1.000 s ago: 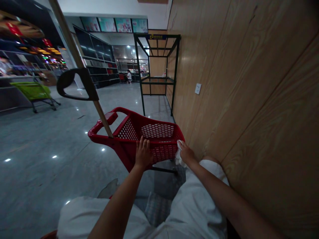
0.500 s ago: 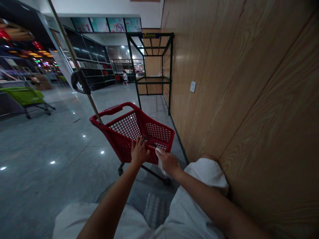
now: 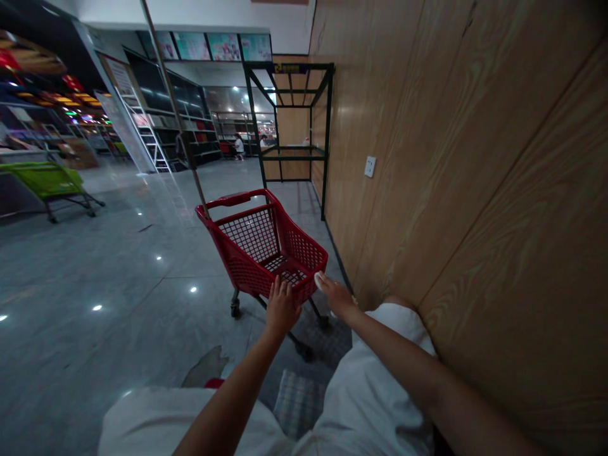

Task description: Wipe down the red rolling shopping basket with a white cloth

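Note:
A red plastic shopping cart (image 3: pixel 247 263) with lattice sides stands in front of me, its basket holding nothing I can see. Over the near corner of its rim hook the fingers of my left hand (image 3: pixel 282 307), thumb outside. My right hand (image 3: pixel 338 296) pinches a white cloth (image 3: pixel 320 280) against the cart's right near corner; most of the cloth is hidden by the fingers. A long metal pole (image 3: pixel 175 107) rises from the cart's handle end.
Close on my right runs a wood-panelled wall (image 3: pixel 451 158) with a power socket (image 3: pixel 370 166). Ahead stands a dark metal frame rack (image 3: pixel 327 145). A green shopping cart (image 3: pixel 45 180) is at far left. A checked cloth (image 3: pixel 297 402) lies between my legs.
The red cart has turned, its handle end and pole swinging right. Both my hands have shifted right, the right one bringing the cloth up to the rim's corner.

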### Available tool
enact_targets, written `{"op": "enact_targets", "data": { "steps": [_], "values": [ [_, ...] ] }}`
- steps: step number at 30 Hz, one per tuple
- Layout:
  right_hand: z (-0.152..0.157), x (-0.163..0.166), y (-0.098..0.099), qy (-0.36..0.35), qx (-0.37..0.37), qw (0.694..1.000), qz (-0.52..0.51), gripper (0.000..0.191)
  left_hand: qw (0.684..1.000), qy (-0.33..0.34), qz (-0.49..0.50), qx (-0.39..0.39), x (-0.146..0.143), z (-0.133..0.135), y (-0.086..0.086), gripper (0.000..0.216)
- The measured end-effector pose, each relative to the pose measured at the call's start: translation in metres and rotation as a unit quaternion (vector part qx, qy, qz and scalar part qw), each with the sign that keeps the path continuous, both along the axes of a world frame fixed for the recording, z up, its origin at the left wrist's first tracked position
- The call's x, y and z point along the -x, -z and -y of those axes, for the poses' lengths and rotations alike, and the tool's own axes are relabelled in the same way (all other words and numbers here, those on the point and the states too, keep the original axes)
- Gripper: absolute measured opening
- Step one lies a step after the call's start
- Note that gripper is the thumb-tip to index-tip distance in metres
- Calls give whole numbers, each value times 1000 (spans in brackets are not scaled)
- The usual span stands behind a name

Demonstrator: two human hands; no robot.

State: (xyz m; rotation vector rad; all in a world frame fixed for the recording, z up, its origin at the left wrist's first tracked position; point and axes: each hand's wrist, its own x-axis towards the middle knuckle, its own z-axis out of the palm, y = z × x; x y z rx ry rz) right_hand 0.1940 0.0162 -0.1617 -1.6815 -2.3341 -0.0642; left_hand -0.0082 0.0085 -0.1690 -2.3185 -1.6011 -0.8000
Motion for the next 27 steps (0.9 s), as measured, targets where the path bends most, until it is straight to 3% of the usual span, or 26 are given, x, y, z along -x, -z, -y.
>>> {"op": "enact_targets", "data": {
  "steps": [4,9,12,17,20,23,27],
  "values": [
    [15,41,-1,-70,-77,993,-52,68,1000,-1,6,-19,1,1,13,46],
    [14,71,-2,-149,-44,988,9,59,999,7,-2,-33,18,6,21,52],
    [2,51,-6,-110,-27,993,35,57,999,15,-9,-40,29,11,24,48],
    [-13,-1,-17,56,21,996,67,61,998,12,1,-69,28,16,33,49],
    [-4,0,-17,76,45,994,61,66,995,-8,20,-94,18,17,40,48],
    [12,27,-11,28,43,998,42,70,993,-13,34,-109,11,17,46,48],
    [27,61,-2,-123,27,992,13,64,993,-4,28,-115,13,17,47,51]
  ]
}}
